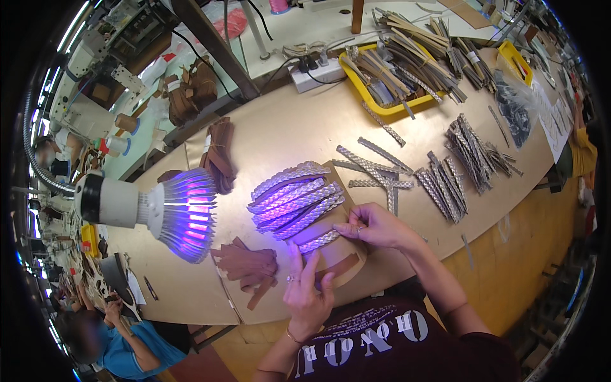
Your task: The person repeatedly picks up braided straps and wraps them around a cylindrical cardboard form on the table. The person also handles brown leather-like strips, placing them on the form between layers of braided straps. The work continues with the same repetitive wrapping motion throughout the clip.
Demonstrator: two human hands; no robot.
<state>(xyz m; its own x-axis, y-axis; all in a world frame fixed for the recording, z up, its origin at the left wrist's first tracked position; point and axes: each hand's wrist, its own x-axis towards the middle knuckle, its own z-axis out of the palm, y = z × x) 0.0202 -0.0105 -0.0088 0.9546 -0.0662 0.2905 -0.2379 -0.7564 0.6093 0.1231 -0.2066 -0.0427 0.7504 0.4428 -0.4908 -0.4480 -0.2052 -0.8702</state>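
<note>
A silvery braided strip [320, 242] lies on a tan curved board [347, 261] in front of me. My right hand [377, 226] pinches the strip's right end between thumb and fingers. With fingers stretched and apart, my left hand [307, 290] touches the strip's left end with its fingertips. Just beyond, several more braided strips [296, 197] sit side by side on the same board, tinted violet by the lamp [184, 213] at their left. Near my left hand is a bundle of brown strips [248, 266].
Loose braided strips [375, 167] and bundled ones [442, 188] lie to the right. A yellow tray [407, 109] full of strips stands at the back beside a white power strip [316, 75]. Brown strips [218, 153] lie behind the lamp. A co-worker in blue [137, 347] sits at left.
</note>
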